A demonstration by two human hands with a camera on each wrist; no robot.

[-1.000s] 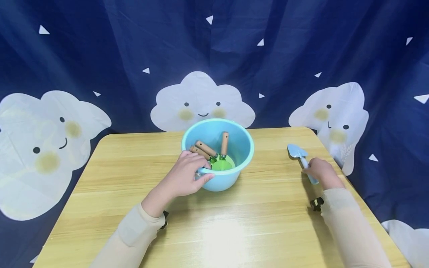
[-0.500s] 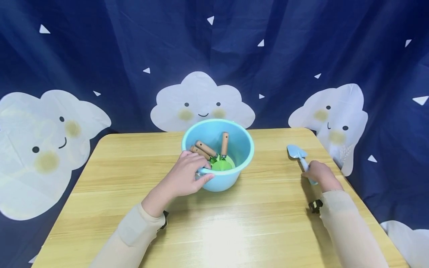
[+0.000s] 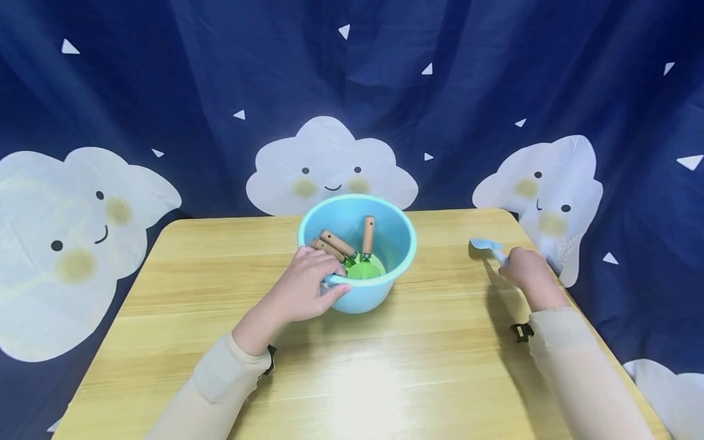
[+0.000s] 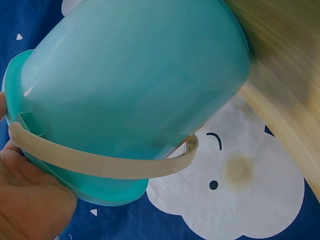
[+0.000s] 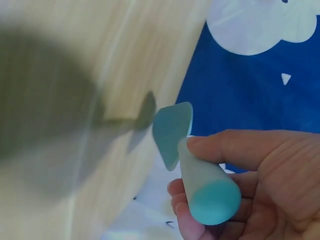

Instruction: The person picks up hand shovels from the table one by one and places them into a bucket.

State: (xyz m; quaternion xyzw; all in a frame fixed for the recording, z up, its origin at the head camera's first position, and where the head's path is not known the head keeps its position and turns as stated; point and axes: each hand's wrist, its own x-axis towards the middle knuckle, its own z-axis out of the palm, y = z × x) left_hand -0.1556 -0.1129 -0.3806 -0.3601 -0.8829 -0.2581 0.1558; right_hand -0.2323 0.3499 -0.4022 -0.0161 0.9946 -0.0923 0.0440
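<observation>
A light blue bucket (image 3: 357, 299) stands on the table, and my left hand (image 3: 305, 287) grips its near-left rim, thumb outside and fingers over the edge. Inside the bucket lie several small tools with wooden handles (image 3: 369, 235) and green heads (image 3: 364, 270). In the left wrist view the beige bail handle (image 4: 100, 162) hangs across the bucket's side. Toward the right edge of the table, my right hand (image 3: 529, 273) holds a small blue trowel (image 3: 486, 244) by its pale handle. The right wrist view shows thumb and fingers round that handle (image 5: 195, 172), the blade pointing away and raised above its shadow.
The wooden table (image 3: 220, 275) has rounded back corners. Behind it hangs a dark blue curtain (image 3: 209, 73) printed with white clouds and triangles. Dark straps (image 3: 521, 332) sit at the wrists.
My right hand has lifted the trowel off the table, tipping it so its handle end rises; its shadow now lies apart from it. The left hand and the bucket have stayed put.
</observation>
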